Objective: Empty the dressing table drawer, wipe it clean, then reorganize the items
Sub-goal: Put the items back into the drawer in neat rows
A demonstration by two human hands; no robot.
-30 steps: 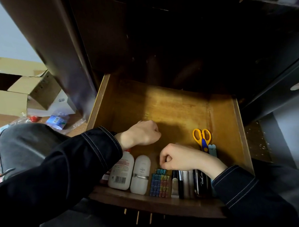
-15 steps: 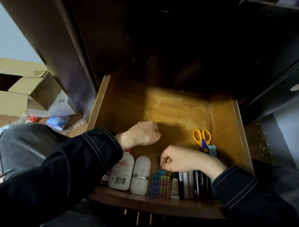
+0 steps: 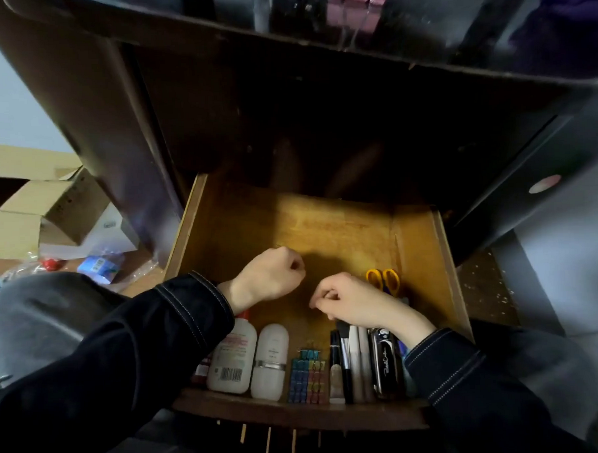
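A: State of the hands?

B: Left hand (image 3: 269, 275) is clenched into a fist, knuckles forward, above the bare floor of the drawer (image 3: 325, 232). Nothing shows in it, and the inside of the fist is hidden. Right hand (image 3: 352, 301) is just beside it, fingers curled and thumb against the index finger. Nothing is visible in the pinch.

A: Drawer contents?

B: All in a row along the front edge, under the wrists. Below the left wrist lie a white barcode bottle (image 3: 229, 359) and a white tube (image 3: 271, 361). Between the hands sits a block of coloured binder clips (image 3: 307, 376). Under the right wrist are brushes and pens (image 3: 348, 361) and a black case (image 3: 386, 363). Yellow scissors (image 3: 384, 279) are just past the right hand, blades covered by it.

A: Surroundings?

B: The drawer is pulled out of a dark dressing table (image 3: 217, 110). Open cardboard boxes (image 3: 33, 210) sit on the floor well off to the left hand's side.

A: Unclear?

B: The drawer's rear is in shadow. The case label is unreadable.
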